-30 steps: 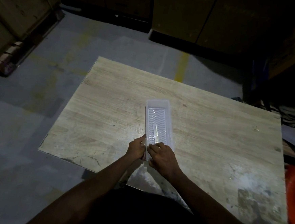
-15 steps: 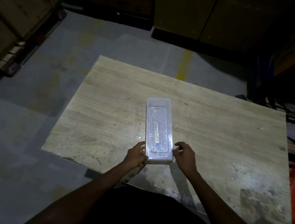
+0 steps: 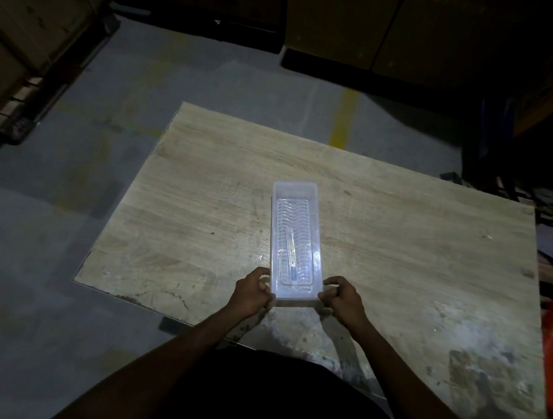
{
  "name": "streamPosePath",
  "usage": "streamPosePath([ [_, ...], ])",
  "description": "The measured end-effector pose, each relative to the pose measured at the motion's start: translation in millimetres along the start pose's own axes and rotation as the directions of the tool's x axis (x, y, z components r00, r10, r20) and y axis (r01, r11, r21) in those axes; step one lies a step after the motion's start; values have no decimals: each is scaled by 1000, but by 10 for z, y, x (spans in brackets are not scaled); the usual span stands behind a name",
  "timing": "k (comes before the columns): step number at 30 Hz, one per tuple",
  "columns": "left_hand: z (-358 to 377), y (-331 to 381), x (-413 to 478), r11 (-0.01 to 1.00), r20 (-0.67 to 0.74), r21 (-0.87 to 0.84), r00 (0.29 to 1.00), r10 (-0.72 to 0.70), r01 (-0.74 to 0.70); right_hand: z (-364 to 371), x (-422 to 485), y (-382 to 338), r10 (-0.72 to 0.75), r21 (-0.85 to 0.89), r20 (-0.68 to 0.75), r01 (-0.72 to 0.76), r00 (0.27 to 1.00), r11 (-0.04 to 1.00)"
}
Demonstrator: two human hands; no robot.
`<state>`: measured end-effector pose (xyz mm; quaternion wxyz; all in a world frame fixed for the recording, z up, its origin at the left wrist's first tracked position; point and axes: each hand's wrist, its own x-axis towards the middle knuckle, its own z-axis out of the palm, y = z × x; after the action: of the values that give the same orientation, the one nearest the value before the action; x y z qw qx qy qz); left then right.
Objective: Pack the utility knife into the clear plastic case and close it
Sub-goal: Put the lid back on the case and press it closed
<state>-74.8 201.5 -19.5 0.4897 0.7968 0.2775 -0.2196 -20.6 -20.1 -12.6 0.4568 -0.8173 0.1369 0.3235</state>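
Lengthwise on the counter (image 3: 398, 238), clear plastic case (image 3: 294, 240) with utility knife (image 3: 291, 248) inside: light, thin, slippery, best pinched at near corners, as left hand (image 3: 251, 294) and right hand (image 3: 344, 299) grips now pinch.

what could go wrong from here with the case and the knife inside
1. Both hands, left and right, press only the near corners of the clear plastic case, so the far end of the lid may stay unlatched.
2. The utility knife lies loose inside and could slide if the case is tilted.
3. The case sits near the wooden table edge; a pull toward the body might tip it off.
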Motion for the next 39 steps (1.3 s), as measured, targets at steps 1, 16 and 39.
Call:
streamPosePath([
  [1,3,-5,7,1000,1,2,1000,9,-9,0,0,-10,-10,-23,0,10,1000,1000],
  [16,48,-73,46,996,22,42,996,84,-85,61,-6,-35,-107,-195,-68,92,992,976],
  [39,-576,-163,201,998,-85,-27,995,48,-50,594,-17,-329,-265,-154,-5,261,964,953],
])
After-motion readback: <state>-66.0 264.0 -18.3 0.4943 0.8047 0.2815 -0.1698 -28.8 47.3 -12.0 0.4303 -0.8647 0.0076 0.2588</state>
